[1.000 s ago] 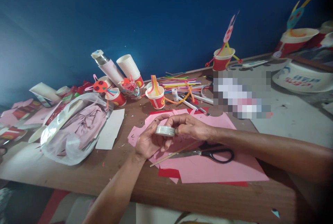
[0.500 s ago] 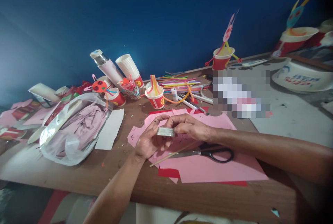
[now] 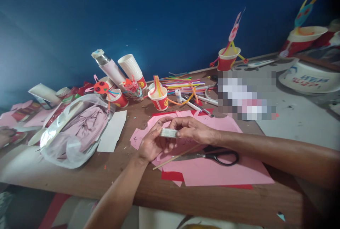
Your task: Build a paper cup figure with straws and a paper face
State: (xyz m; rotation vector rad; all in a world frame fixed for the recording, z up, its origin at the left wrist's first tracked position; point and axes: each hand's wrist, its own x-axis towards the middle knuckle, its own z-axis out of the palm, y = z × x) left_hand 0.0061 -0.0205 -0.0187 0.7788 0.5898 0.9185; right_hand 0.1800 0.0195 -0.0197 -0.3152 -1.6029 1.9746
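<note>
A small roll of tape (image 3: 168,133), seen edge-on, is held between both hands over the pink paper (image 3: 225,172). My left hand (image 3: 152,145) grips its left end between thumb and fingers. The fingertips of my right hand (image 3: 195,129) pinch its right end. Beneath my hands lie black-handled scissors (image 3: 223,158) and a thin wooden stick (image 3: 170,162). A red paper cup (image 3: 158,100) with bent pipe cleaners stands just behind them.
Left of my hands are a plastic bag (image 3: 71,151) with pink cloth and a white card (image 3: 112,131). Behind stand a flask (image 3: 110,67), stacked cups (image 3: 130,66) and loose pipe cleaners (image 3: 183,84). Another person's hand (image 3: 6,136) shows at the far left.
The roll of tape has tilted slightly in my fingers, while both hands stay in nearly the same place. Another person's hand has come into view at the far left.
</note>
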